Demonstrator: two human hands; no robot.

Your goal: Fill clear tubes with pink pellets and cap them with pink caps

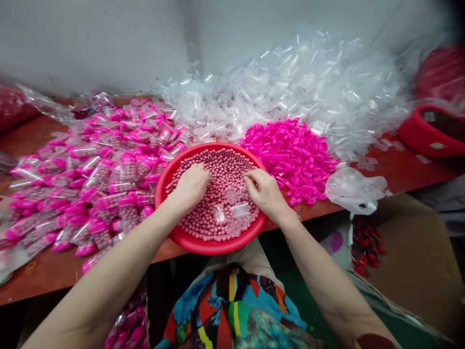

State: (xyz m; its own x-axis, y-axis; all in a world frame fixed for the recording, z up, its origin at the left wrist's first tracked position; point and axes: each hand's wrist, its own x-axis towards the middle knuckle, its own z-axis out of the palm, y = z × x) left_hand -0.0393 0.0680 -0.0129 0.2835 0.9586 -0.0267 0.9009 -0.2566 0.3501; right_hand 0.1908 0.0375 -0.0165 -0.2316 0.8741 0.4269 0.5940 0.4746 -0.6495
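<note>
Red basin between filled tubes and caps

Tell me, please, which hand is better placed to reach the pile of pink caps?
Probably the right hand. It rests on the beads at the right side of the red basin, beside the pink caps; the left hand lies on the basin's left side, nearer the filled tubes.

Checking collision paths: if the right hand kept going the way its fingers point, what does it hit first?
Likely the pink beads in the red basin; the right hand points down-left at them, left hand beyond. Depth unclear.
</note>
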